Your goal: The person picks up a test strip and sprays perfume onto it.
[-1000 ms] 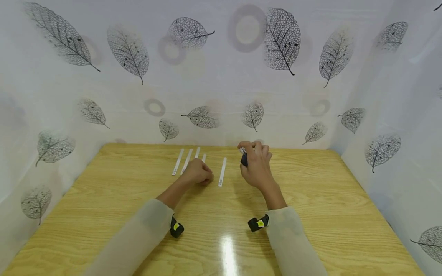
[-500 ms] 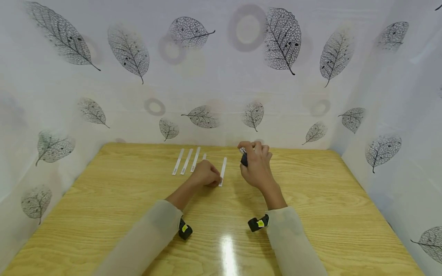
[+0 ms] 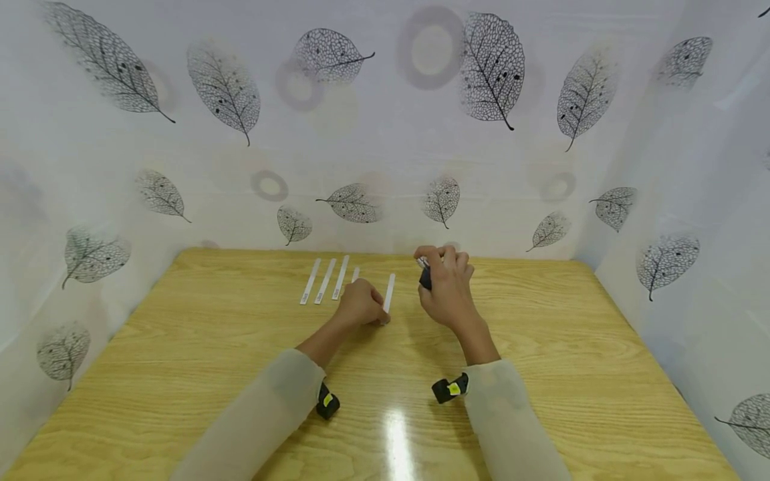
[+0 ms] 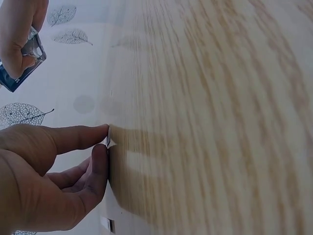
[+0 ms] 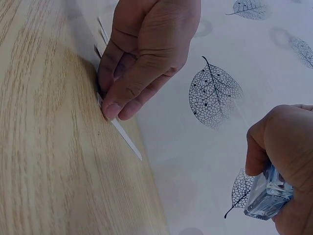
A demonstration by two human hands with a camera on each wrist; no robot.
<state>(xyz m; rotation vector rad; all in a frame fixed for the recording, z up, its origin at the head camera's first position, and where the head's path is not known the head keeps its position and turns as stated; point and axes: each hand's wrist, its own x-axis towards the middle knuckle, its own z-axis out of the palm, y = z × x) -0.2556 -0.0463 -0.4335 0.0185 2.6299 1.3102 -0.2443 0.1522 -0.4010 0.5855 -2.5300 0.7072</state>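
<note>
My left hand (image 3: 363, 304) is at the near end of a white paper strip (image 3: 390, 294) lying on the table. Thumb and index finger pinch that end, as the left wrist view shows with the strip's edge (image 4: 108, 137) between them. Up off the table, my right hand (image 3: 450, 290) grips a small clear bottle (image 5: 269, 196), which looks like a perfume bottle. A dark blue part (image 4: 13, 80) of it shows in the left wrist view. The right hand's fingers hide much of the bottle.
Left of the gripped strip, several more white strips (image 3: 309, 283) lie side by side on the wooden table (image 3: 210, 374). The nearest of these (image 3: 355, 273) is partly hidden behind my left hand. A leaf-patterned curtain (image 3: 385, 147) stands along the table's back and sides.
My left hand has moved right from beside the other strips to the near end of the rightmost strip and now pinches it. The right hand and bottle have stayed in place.
</note>
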